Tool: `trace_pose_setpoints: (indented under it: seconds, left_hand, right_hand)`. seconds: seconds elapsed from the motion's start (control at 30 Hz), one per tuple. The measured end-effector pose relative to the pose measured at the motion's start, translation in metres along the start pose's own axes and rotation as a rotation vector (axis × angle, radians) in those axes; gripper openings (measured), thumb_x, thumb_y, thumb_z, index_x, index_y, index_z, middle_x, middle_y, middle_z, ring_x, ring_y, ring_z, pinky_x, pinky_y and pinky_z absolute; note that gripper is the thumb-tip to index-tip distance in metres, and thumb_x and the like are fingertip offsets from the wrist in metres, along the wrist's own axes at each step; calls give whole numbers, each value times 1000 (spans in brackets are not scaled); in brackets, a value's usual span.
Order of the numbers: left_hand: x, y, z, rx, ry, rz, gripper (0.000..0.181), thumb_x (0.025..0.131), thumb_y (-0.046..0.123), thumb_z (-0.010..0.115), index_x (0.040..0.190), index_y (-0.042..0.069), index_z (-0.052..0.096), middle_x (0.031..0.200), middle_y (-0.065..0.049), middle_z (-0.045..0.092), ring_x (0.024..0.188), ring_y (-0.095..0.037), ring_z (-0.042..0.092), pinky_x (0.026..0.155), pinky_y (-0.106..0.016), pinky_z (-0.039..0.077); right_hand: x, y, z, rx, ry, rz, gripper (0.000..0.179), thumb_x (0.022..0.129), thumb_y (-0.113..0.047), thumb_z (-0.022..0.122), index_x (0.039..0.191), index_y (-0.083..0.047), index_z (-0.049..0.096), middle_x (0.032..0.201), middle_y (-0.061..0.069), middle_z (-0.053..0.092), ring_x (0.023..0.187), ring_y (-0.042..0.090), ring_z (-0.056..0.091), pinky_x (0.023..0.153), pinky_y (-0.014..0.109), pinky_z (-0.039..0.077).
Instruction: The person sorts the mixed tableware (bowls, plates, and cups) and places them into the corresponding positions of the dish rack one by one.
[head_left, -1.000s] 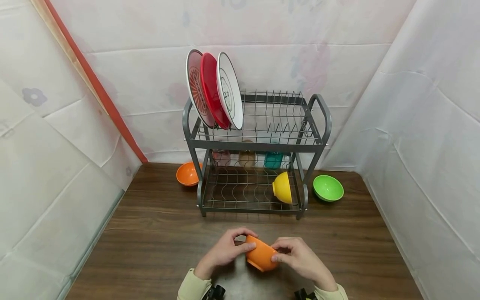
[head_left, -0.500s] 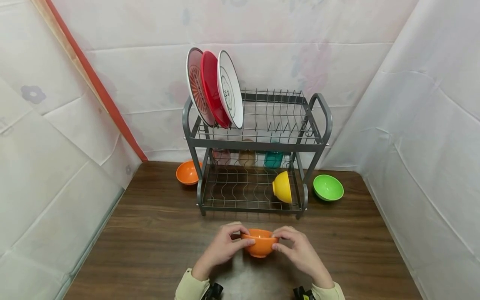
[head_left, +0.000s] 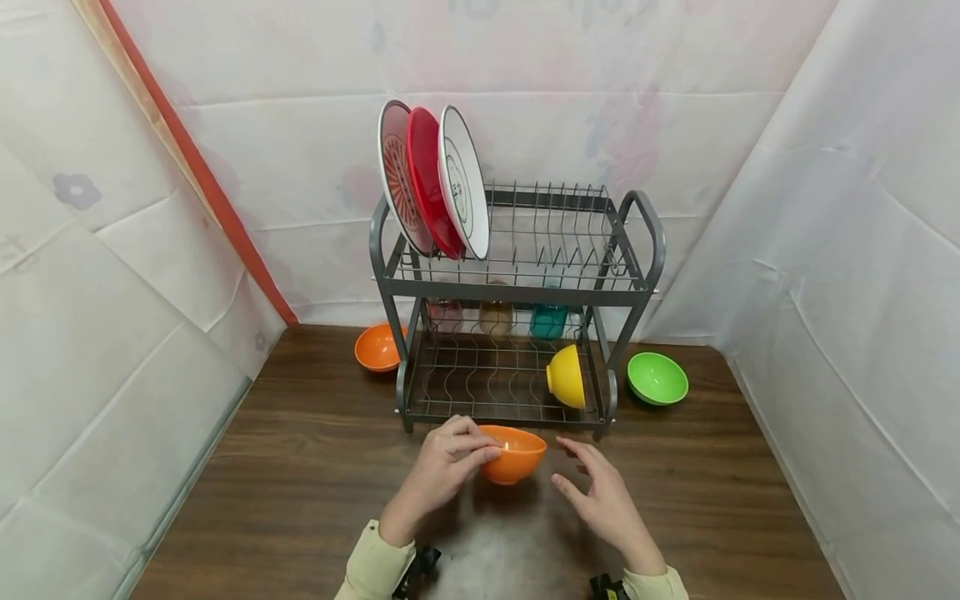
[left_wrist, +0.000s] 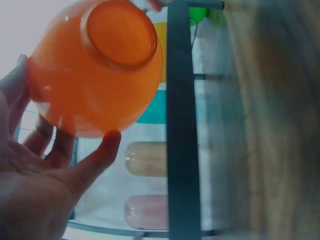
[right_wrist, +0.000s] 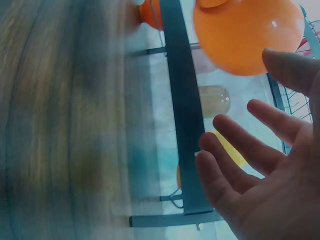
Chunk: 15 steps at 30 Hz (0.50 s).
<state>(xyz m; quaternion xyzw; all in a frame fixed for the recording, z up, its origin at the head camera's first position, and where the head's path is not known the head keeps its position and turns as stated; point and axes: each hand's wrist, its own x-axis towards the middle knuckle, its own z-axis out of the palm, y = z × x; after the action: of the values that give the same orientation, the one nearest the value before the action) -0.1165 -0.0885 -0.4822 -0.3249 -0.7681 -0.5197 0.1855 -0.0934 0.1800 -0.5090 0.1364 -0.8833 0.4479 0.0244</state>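
Observation:
My left hand (head_left: 444, 462) pinches the left rim of an orange bowl (head_left: 517, 457), its thumb on the near outside and fingers over the rim. The bowl hangs above the table just in front of the dish rack (head_left: 517, 293), tilted slightly. In the left wrist view its round foot ring (left_wrist: 120, 34) faces the camera. My right hand (head_left: 600, 496) is apart from the bowl on its right side, fingers spread and holding nothing. On the rack's lower tier a yellow bowl (head_left: 566, 377) stands on edge at the right.
Three plates, one of them a red plate (head_left: 433, 183), stand in the upper tier at the left. Behind the lower tier are a pink cup, a brown cup and a teal cup (head_left: 549, 320). Another orange bowl (head_left: 377, 348) and a green bowl (head_left: 657, 378) flank the rack.
The orange bowl has turned from tilted to nearly upright and moved forward toward the rack. My right hand has let go of it; the left still grips it.

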Motion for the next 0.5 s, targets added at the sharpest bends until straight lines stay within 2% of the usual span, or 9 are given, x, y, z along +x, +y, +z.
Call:
trace_pose_setpoints:
  seconds: [0.17, 0.5]
  left_hand:
    - [19, 0, -7, 92, 8, 46, 6, 85, 11, 79, 91, 12, 80, 79, 5, 56, 78, -13, 48, 68, -21, 40]
    - [54, -7, -17, 226, -77, 127, 11, 90, 22, 76, 95, 14, 81, 85, 8, 54, 82, -11, 44, 68, -25, 38]
  right_hand:
    - [-1, 7, 2, -13, -12, 61, 45, 91, -19, 75, 134, -14, 61, 125, 2, 63, 110, 26, 61, 89, 52, 51]
    - [-5, 19, 4, 1, -53, 86, 40, 92, -10, 73, 130, -8, 62, 120, 10, 65, 105, 28, 63, 87, 52, 51]
